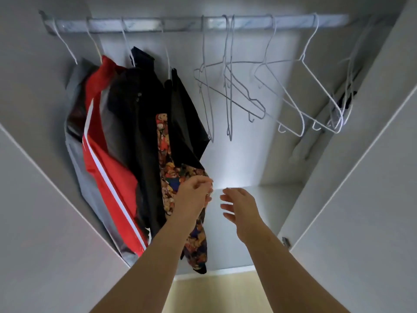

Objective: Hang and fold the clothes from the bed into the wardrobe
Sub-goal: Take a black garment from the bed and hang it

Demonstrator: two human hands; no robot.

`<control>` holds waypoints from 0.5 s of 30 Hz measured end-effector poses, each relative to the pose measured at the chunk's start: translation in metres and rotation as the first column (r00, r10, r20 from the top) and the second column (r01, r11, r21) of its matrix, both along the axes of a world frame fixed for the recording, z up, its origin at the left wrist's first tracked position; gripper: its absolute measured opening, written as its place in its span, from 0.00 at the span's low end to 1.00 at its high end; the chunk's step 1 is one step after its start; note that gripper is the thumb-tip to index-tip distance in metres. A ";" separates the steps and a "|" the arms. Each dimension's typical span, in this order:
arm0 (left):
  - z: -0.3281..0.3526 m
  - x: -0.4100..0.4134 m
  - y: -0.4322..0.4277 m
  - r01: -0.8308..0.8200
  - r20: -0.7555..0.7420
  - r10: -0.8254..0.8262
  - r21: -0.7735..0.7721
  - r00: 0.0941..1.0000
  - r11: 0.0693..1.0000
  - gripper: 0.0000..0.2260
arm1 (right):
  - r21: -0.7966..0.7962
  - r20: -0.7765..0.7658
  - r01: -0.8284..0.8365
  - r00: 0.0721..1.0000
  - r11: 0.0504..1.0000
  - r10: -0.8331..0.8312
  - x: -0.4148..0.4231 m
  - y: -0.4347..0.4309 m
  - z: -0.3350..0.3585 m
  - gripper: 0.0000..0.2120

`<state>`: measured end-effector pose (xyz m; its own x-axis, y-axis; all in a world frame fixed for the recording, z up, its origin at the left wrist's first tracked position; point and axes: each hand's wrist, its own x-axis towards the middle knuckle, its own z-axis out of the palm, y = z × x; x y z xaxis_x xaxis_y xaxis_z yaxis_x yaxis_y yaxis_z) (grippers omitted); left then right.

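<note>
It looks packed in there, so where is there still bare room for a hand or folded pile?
Bare shelf right of the patterned garment, beneath the empty hangers. Crowded at left, around the red jacket.

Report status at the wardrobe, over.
Left hand pinches patterned garment hanging from rail. Right hand open, empty. Bare wire hangers further along, nothing blocking.

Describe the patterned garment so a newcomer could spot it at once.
Look at the wardrobe rail; clothes hang bunched at its left end. Among them, just behind the left hand, hangs the patterned garment. Unlike the red jacket and black garments beside it, it carries a busy multicoloured print.
</note>
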<state>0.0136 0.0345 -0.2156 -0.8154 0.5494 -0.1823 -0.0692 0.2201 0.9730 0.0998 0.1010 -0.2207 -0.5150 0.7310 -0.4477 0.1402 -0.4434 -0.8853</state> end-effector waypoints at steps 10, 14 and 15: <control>-0.076 0.089 -0.005 0.472 0.190 -0.437 -0.214 0.879 0.856 0.07 | -0.271 0.160 0.462 0.887 0.844 -0.433 0.119 -0.060 -0.084 0.04; -0.096 0.124 -0.021 0.613 0.207 -0.577 -0.239 0.790 0.753 0.07 | -0.299 0.199 0.621 0.783 0.724 -0.590 0.160 -0.097 -0.104 0.04; -0.100 0.140 -0.026 0.663 0.220 -0.625 -0.254 0.749 0.705 0.06 | -0.306 0.209 0.663 0.747 0.683 -0.631 0.174 -0.110 -0.108 0.04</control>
